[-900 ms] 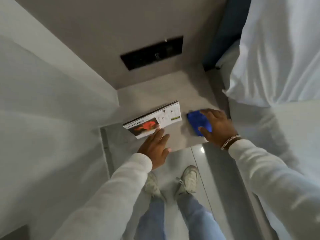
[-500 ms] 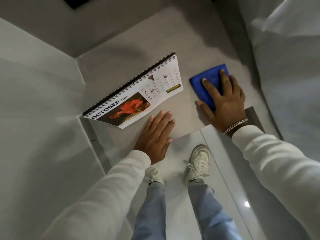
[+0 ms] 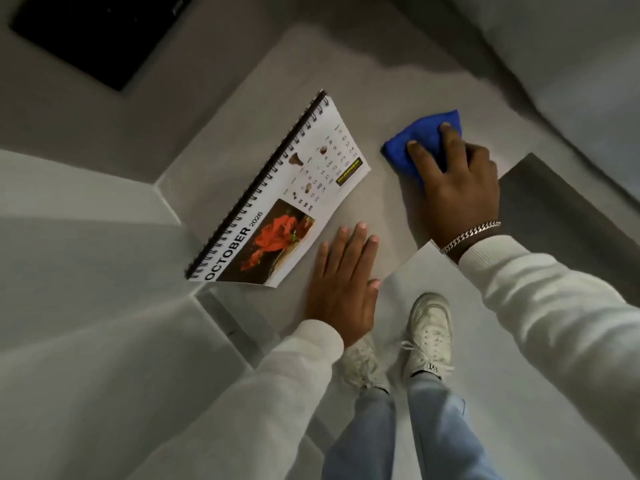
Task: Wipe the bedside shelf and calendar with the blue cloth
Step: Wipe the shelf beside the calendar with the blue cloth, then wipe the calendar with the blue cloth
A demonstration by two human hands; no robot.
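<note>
Scanning from the left, I see pale wall panels and a dark rectangular panel (image 3: 90, 36) set in the grey wall at upper left. No containers in view that I can make out, so nothing to log there.

Next, the calendar (image 3: 277, 199): spiral-bound, lying on the grey bedside shelf (image 3: 311, 74), turned at an angle. Page reads OCTOBER 2026, with a red flower photo and a date grid. Whether it lies flat or stands tented on its base, I cannot tell from above.

Left hand (image 3: 343, 289): palm down, fingers straight and together, resting flat on the shelf near its front edge. It holds nothing. It sits just beside the calendar's lower right corner; I cannot confirm contact with the page.

Below the shelf edge: two white sneakers (image 3: 429, 334) and light blue jeans (image 3: 440, 427) on a pale floor.

Right hand (image 3: 457, 188): fingers spread and pressed down on the blue cloth (image 3: 415, 143), pinning it to the shelf rather than clenching it. Cloth is bunched, showing past the fingertips and the thumb side. A silver chain bracelet (image 3: 471, 233) sits at the wrist, white sleeve behind it.

Cloth lies right of the calendar, clearly apart from it, bare shelf between. White bedding (image 3: 588, 64) fills the far right.
</note>
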